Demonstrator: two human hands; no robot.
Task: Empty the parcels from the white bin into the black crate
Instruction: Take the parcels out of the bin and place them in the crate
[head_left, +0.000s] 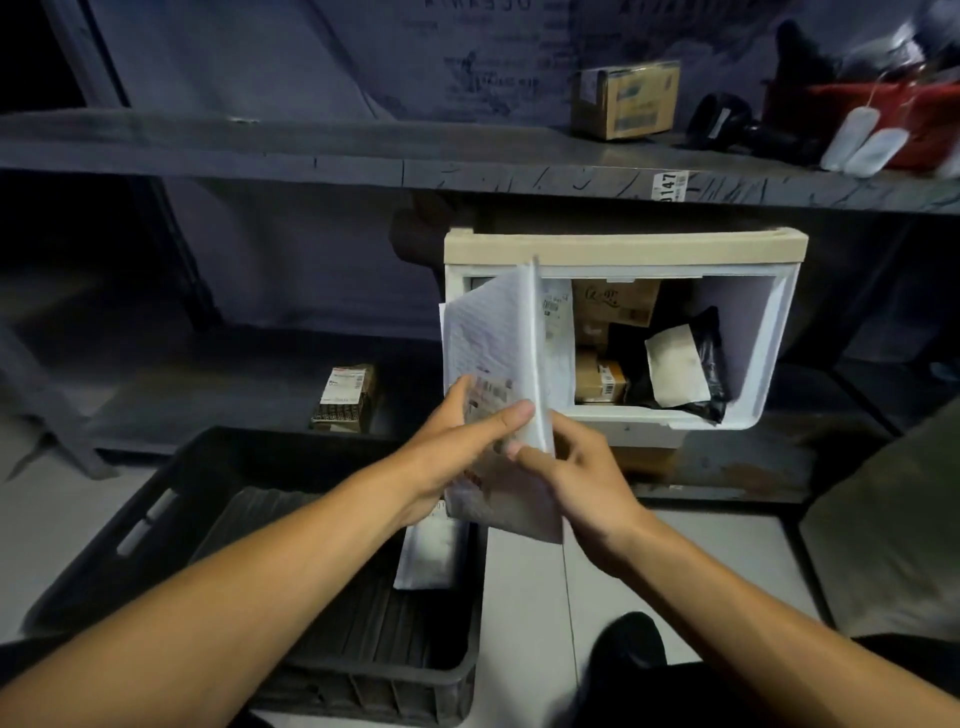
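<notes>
Gripping white mailers (498, 353) (upright): left hand (457, 441), right hand (576, 467).

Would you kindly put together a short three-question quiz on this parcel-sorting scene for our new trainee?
1. True or false: both hands hold the white padded mailers in front of the white bin.
2. What already lies in the black crate? A) a white padded parcel B) a red box C) nothing
3. Name one parcel left in the white bin.

Key
1. True: the left hand and the right hand both grip them.
2. A: a white padded parcel lies at the crate's right side.
3. The black poly bag with a white label, or a brown cardboard box.
</notes>
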